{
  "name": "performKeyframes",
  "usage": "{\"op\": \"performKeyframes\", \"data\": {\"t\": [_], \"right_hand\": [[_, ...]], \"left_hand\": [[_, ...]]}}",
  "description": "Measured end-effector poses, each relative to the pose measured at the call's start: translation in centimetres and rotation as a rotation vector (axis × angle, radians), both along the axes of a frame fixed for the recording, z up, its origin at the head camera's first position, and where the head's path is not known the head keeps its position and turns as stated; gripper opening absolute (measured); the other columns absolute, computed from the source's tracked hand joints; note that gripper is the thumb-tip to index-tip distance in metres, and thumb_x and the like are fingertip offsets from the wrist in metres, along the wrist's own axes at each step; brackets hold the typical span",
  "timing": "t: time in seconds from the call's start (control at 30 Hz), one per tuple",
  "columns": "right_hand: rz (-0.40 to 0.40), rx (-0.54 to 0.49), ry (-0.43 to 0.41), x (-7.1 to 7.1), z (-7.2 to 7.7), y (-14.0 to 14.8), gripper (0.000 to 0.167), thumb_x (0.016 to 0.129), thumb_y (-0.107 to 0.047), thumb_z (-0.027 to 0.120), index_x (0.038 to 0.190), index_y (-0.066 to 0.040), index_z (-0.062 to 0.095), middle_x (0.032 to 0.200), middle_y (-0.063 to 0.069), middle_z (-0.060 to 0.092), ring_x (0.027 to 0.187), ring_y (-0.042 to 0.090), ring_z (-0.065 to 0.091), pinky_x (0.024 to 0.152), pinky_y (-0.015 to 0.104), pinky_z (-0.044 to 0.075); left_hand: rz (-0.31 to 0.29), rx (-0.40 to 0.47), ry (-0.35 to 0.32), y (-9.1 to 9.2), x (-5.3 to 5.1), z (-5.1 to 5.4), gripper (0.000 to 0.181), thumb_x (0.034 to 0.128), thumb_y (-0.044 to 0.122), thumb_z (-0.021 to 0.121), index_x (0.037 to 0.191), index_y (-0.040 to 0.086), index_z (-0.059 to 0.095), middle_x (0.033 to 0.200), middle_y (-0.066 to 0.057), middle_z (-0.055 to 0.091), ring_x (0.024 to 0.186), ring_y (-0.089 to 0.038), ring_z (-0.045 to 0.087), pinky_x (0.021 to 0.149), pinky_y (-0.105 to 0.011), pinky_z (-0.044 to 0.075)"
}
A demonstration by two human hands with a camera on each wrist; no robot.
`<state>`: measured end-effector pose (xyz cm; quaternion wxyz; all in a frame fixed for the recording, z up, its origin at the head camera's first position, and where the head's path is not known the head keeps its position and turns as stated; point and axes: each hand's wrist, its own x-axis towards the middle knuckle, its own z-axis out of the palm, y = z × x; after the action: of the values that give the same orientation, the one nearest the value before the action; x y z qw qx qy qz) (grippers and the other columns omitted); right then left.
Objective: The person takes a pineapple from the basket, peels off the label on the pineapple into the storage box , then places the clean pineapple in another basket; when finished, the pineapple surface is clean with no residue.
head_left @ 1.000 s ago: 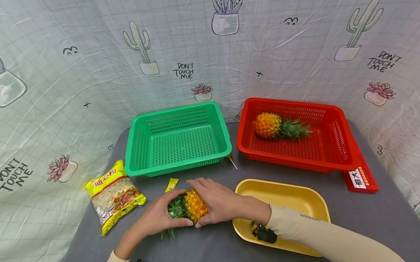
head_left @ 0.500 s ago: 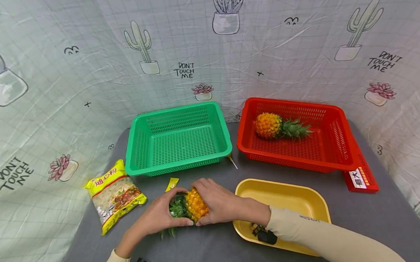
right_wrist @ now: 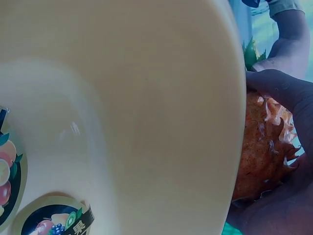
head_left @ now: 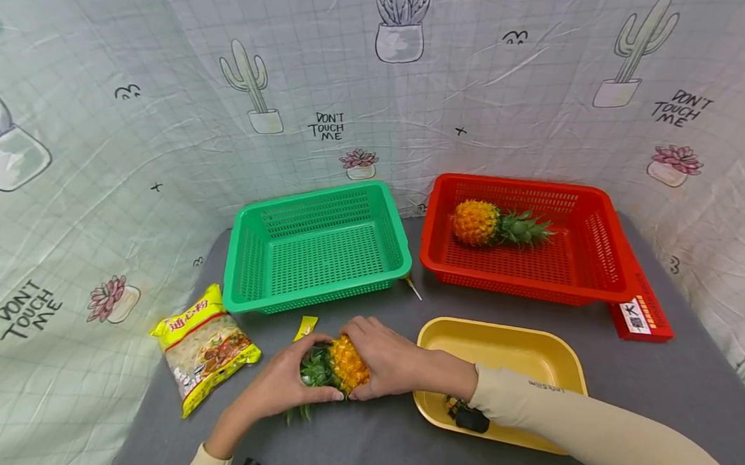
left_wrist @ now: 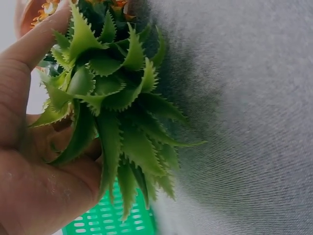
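Observation:
A small pineapple [head_left: 348,366] lies on the grey table between my two hands. My left hand [head_left: 281,379] holds it around the green leafy crown [left_wrist: 117,107], thumb on the near side and fingers on the far side. My right hand [head_left: 391,360] grips the orange body, whose spiky skin [right_wrist: 264,147] shows in the right wrist view. The fingertips of both hands nearly meet over the fruit. A second pineapple [head_left: 476,223] lies on its side in the red basket [head_left: 521,286], its crown pointing right.
A green basket [head_left: 318,301] stands at the back left. Left of my hands is a yellow food packet [head_left: 208,350]. A yellow tray [head_left: 500,327] with fruit-picture labels [right_wrist: 54,218] sits under my right forearm. Beside the red basket lies a red box [head_left: 649,321].
My right hand's fingers have drawn in slightly over the pineapple's body since a second ago. Both hands and the pineapple stay almost still; the other objects have not moved.

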<state>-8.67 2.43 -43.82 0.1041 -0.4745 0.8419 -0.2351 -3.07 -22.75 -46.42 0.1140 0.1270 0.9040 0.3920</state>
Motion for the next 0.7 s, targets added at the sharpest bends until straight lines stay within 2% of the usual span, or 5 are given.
{"op": "performKeyframes", "data": {"t": [0.23, 0.33, 0.43, 0.6, 0.7], "right_hand": [[-0.005, -0.008, -0.008, -0.1, -0.1, 0.0, 0.084, 0.079, -0.04, 0.093, 0.141, -0.003, 0.051, 0.128, 0.006, 0.052, 0.108, 0.019, 0.051, 0.096, 0.031, 0.049], [-0.008, -0.008, -0.017, -0.1, -0.1, 0.0, 0.084, 0.079, -0.04, 0.093, 0.141, -0.003, 0.051, 0.128, 0.006, 0.052, 0.108, 0.019, 0.051, 0.096, 0.031, 0.05], [-0.014, -0.006, -0.027, -0.1, 0.1, 0.0, 0.084, 0.079, -0.041, 0.093, 0.141, -0.005, 0.051, 0.128, 0.005, 0.052, 0.109, 0.02, 0.051, 0.097, 0.031, 0.05], [-0.026, -0.005, -0.036, 0.0, 0.1, 0.0, 0.085, 0.078, -0.041, 0.094, 0.142, -0.005, 0.051, 0.129, 0.005, 0.052, 0.111, 0.021, 0.051, 0.097, 0.033, 0.05], [-0.035, -0.006, -0.036, 0.0, 0.0, -0.1, 0.085, 0.078, -0.041, 0.094, 0.141, -0.005, 0.051, 0.128, 0.005, 0.051, 0.111, 0.021, 0.05, 0.096, 0.032, 0.05]], "left_hand": [[-0.054, -0.027, 0.039, -0.1, 0.2, 0.8, 0.09, 0.0784, 0.062, 0.089, 0.15, 0.019, 0.054, 0.147, 0.001, 0.056, 0.129, -0.024, 0.058, 0.101, -0.053, 0.051], [-0.067, -0.034, 0.061, -0.3, 0.4, 1.8, 0.087, 0.0805, 0.057, 0.089, 0.15, 0.02, 0.054, 0.144, 0.001, 0.057, 0.119, -0.02, 0.06, 0.094, -0.048, 0.054], [-0.053, -0.046, 0.091, -0.8, 0.6, 3.0, 0.083, 0.0817, 0.052, 0.09, 0.15, 0.022, 0.054, 0.143, 0.001, 0.057, 0.111, -0.019, 0.061, 0.088, -0.045, 0.055], [0.001, -0.002, 0.225, -1.7, 0.2, 4.2, 0.077, 0.0816, 0.041, 0.094, 0.147, 0.024, 0.058, 0.144, 0.0, 0.058, 0.12, -0.027, 0.061, 0.093, -0.054, 0.055], [0.062, 0.026, 0.333, -2.1, -0.2, 4.4, 0.072, 0.0801, 0.035, 0.096, 0.143, 0.027, 0.062, 0.145, 0.002, 0.058, 0.127, -0.025, 0.058, 0.098, -0.055, 0.052]]}}
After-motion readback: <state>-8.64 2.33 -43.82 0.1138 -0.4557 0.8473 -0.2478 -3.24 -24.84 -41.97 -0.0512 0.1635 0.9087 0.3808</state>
